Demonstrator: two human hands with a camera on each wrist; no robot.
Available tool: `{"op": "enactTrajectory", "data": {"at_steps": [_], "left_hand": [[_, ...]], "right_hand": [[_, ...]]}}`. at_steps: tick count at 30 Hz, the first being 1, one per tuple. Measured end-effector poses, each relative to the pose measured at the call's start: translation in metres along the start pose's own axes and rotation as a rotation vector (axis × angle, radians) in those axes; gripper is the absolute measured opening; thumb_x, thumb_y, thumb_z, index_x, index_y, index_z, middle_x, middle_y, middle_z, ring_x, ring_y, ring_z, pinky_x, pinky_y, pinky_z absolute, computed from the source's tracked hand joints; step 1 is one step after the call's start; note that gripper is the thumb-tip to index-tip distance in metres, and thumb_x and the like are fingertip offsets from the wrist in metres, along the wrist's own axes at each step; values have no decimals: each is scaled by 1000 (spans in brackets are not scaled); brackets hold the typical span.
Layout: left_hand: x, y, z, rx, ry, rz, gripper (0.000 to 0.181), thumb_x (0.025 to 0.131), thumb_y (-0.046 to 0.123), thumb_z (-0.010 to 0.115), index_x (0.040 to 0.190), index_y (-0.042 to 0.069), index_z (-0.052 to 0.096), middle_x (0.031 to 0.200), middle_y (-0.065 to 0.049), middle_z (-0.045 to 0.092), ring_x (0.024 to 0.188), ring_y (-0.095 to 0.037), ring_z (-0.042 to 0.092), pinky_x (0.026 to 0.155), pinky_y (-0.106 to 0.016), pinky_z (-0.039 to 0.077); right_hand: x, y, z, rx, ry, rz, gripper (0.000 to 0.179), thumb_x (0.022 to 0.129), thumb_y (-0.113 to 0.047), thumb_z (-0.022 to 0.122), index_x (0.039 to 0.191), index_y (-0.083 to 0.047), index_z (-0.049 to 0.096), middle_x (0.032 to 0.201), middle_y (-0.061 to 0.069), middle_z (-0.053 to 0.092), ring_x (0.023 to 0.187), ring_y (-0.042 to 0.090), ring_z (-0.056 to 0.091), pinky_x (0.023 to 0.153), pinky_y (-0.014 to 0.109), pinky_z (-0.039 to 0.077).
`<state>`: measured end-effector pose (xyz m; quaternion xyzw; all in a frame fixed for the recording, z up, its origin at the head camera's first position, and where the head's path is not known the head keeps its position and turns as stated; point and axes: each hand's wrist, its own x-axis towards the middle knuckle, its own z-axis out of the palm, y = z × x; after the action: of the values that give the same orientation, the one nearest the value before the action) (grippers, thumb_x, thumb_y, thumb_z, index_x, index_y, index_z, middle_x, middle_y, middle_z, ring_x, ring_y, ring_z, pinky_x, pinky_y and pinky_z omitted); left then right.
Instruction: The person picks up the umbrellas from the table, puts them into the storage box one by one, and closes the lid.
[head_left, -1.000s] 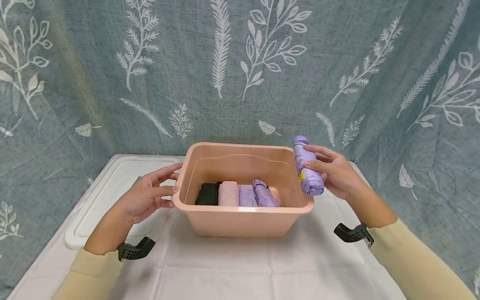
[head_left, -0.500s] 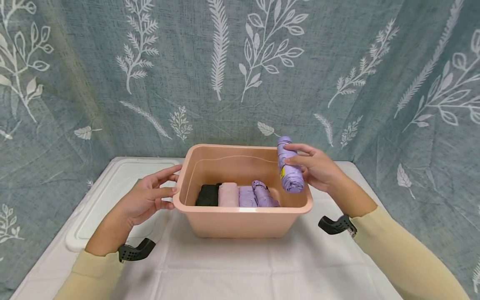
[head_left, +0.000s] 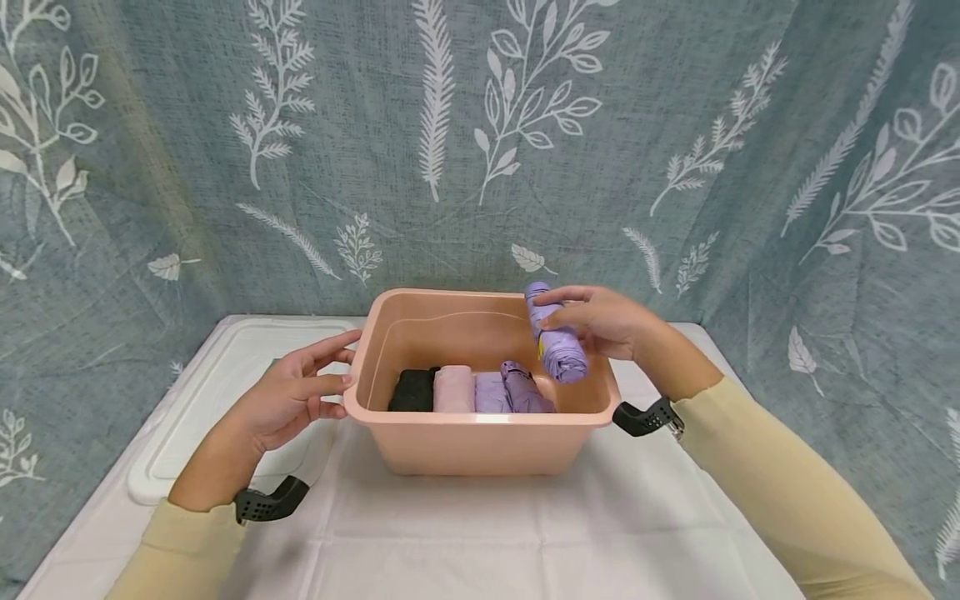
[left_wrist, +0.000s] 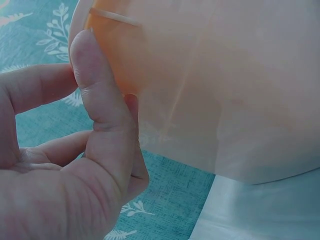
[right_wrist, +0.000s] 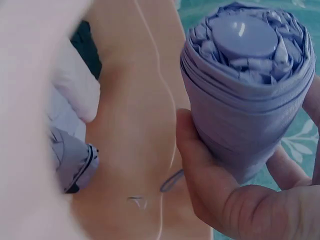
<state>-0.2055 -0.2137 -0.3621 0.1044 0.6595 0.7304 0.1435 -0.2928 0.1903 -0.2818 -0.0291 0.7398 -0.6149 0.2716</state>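
Note:
In the head view a peach plastic tub [head_left: 480, 446] stands in the middle. My right hand [head_left: 611, 323] grips a folded lavender umbrella [head_left: 558, 342] over the tub's right part, tilted with its near end lower. The right wrist view shows the umbrella's bunched fabric around a smooth round end cap [right_wrist: 245, 35]. My left hand [head_left: 300, 387] touches the tub's left rim with thumb and fingertips spread. Inside the tub, side by side, lie a black bundle [head_left: 412, 390], a pink bundle [head_left: 453, 389], a lavender bundle [head_left: 492, 392] and a purple folded umbrella [head_left: 527, 389].
A white lid [head_left: 187, 417] lies on the table at the left, partly behind my left arm. White cloth [head_left: 450, 533] covers the table. A grey-green curtain [head_left: 420, 233] with white leaf prints hangs close behind and at both sides.
My right hand has carried the lavender umbrella leftward from the tub's right rim to over its inside. The left hand stays at the left rim.

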Motion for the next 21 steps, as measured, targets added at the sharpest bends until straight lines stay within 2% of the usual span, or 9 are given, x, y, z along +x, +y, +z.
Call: {"op": "enactTrajectory", "data": {"at_steps": [5, 13, 21], "left_hand": [[1, 0, 1, -7, -14, 7, 75, 99, 1, 61, 163, 6, 22, 122, -4, 50, 76, -7, 70, 67, -24, 62], [1, 0, -1, 2, -6, -5, 74, 100, 2, 62, 163, 8, 24, 123, -4, 49, 77, -9, 70, 67, -25, 62], [2, 1, 0, 17, -3, -13, 74, 100, 3, 62, 163, 7, 23, 122, -5, 48, 77, -10, 70, 67, -26, 63]], "right_hand": [[8, -4, 4, -59, -36, 51, 56, 94, -8, 69, 147, -10, 54, 142, 17, 47, 101, 24, 62, 74, 31, 60], [22, -3, 9, -123, -140, 131, 56, 97, -6, 64, 150, -4, 48, 141, 18, 48, 109, 27, 57, 79, 32, 59], [38, 3, 12, -206, -222, 215, 57, 97, -7, 60, 150, 2, 43, 125, 15, 53, 96, 23, 59, 75, 29, 57]]}}
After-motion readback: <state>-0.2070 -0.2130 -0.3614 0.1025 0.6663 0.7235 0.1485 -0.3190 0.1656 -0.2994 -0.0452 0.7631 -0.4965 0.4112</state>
